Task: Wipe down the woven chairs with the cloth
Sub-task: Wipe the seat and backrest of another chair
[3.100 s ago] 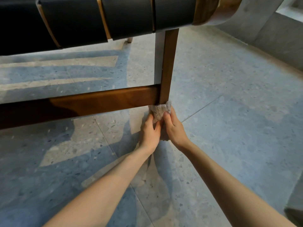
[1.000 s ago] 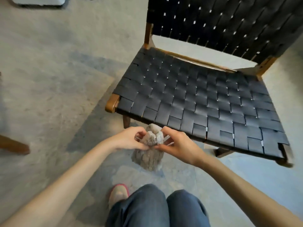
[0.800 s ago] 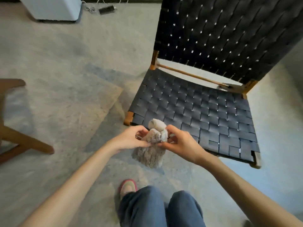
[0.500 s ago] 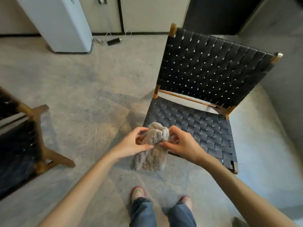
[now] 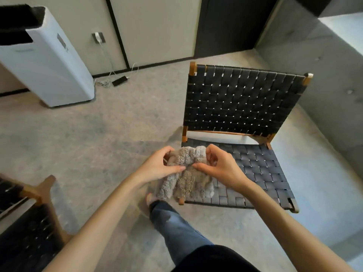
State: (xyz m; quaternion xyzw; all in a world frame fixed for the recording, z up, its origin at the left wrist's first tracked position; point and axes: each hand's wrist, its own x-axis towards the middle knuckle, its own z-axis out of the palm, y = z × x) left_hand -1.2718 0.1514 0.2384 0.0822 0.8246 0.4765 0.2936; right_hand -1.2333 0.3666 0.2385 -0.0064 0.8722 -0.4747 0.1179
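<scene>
Cloth point(image 5: 186, 181), one, pinched by two hands point(image 5: 157, 166) point(image 5: 222, 168); two woven chairs point(image 5: 241, 103) point(image 5: 29, 232)

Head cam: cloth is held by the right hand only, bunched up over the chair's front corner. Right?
Not quite. The head view shows both hands on the cloth: the left hand pinches its left side and the right hand its right. The rest holds: it hangs bunched over the front corner of the chair.
</scene>
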